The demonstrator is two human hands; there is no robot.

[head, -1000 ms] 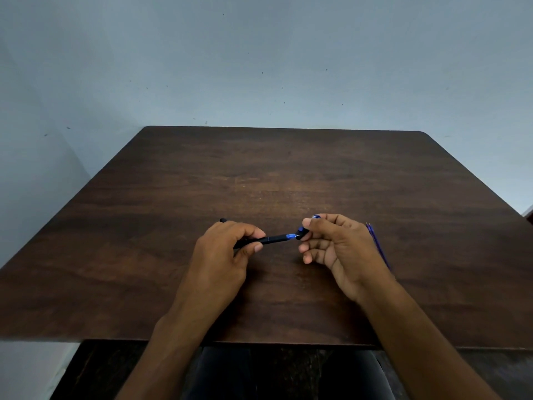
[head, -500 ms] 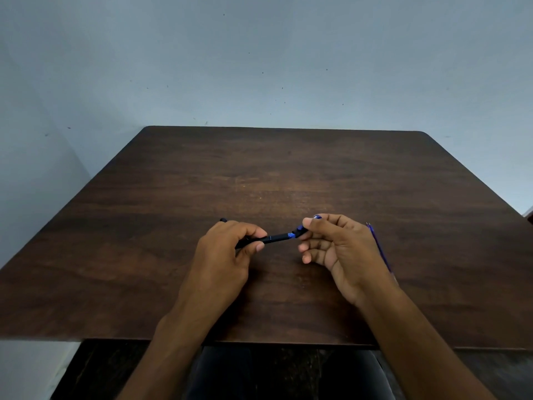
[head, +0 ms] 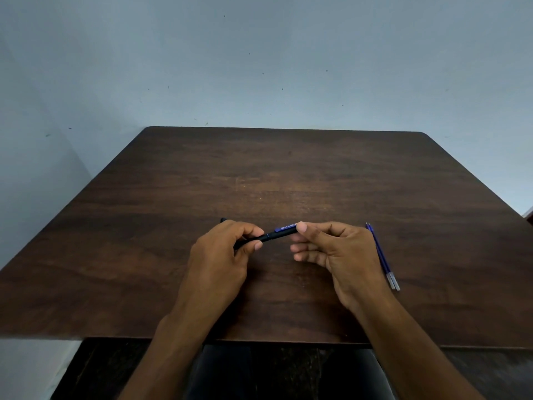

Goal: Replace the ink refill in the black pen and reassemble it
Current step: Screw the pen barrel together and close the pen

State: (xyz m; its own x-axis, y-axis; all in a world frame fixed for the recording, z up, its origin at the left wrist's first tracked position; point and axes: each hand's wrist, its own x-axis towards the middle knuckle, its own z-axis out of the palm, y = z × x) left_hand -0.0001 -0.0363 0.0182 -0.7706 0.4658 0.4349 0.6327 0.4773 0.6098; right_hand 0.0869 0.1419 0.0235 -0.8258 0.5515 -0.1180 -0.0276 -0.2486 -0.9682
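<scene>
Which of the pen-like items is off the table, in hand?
The black pen with the blue clip: left hand and right hand hold its ends. The two blue refills lie on the table.

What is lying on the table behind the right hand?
Two blue ink refills lie side by side on the table, just beyond the right hand. Most of their length shows; whether the hand covers anything else there cannot be seen.

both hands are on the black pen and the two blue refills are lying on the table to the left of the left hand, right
Not quite. The head view shows both the left hand and the right hand on the black pen, but the two blue refills lie on the table to the right of the right hand, not left of the left hand.
</scene>
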